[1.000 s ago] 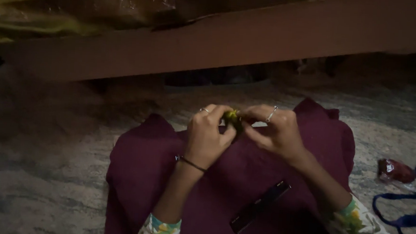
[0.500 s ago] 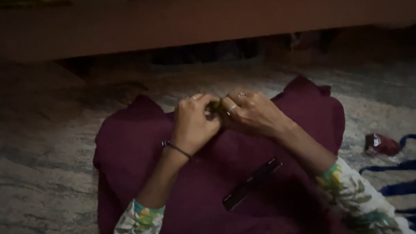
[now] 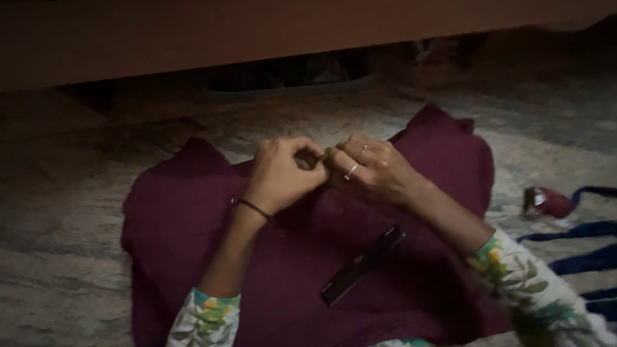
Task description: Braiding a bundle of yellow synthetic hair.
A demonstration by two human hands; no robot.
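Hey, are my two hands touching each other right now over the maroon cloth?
Touching. The head view shows the left hand and right hand meeting at the fingertips above the maroon cloth, with no gap between them.

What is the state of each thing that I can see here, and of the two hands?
left hand: curled, fingertips meeting the right hand over the cloth.
right hand: fingers bent, pinching something small that is too hidden to name.
maroon cloth: spread out, rumpled, on the floor.
dark flat strip: lying flat on the cloth, untouched.
blue straps: loose on the floor, at the right.
small red object: on the floor, apart from the cloth.
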